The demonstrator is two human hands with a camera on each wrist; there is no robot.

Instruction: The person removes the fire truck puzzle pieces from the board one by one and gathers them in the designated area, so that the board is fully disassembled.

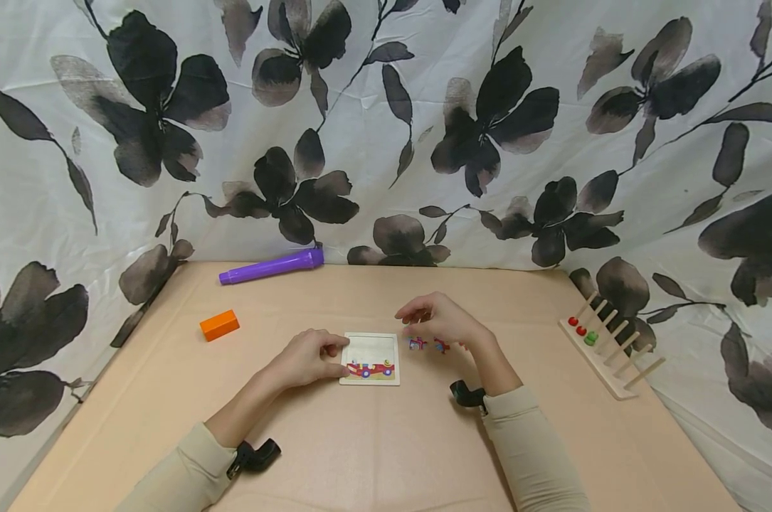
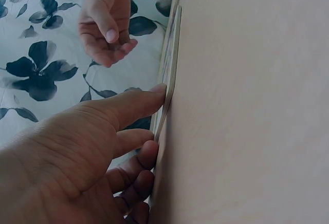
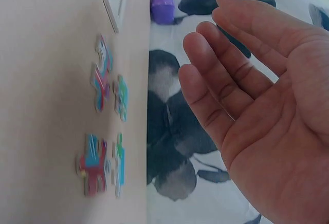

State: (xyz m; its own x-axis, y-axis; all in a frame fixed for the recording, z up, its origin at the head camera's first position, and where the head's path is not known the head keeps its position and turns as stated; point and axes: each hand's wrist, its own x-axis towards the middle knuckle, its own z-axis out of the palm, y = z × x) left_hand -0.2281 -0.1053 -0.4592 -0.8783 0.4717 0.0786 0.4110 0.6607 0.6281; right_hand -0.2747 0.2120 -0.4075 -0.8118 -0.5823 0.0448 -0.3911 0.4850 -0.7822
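On the table, just right of the board [image 1: 371, 348], little pieces [image 1: 418, 343] lie below the right hand [image 1: 442, 320]. That hand is the nearer one; its fingers are loosely bent, hold nothing and don't touch them. The left hand [image 1: 310, 358] grips the board's left edge. The board's red truck [image 1: 371, 370] runs sideways.

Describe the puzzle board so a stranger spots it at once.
Near the middle of the tan table, find the left hand. It holds the left edge of the puzzle board, which is pale-framed with a red vehicle across its near half. That frame sets it apart from the small loose pieces to its right.
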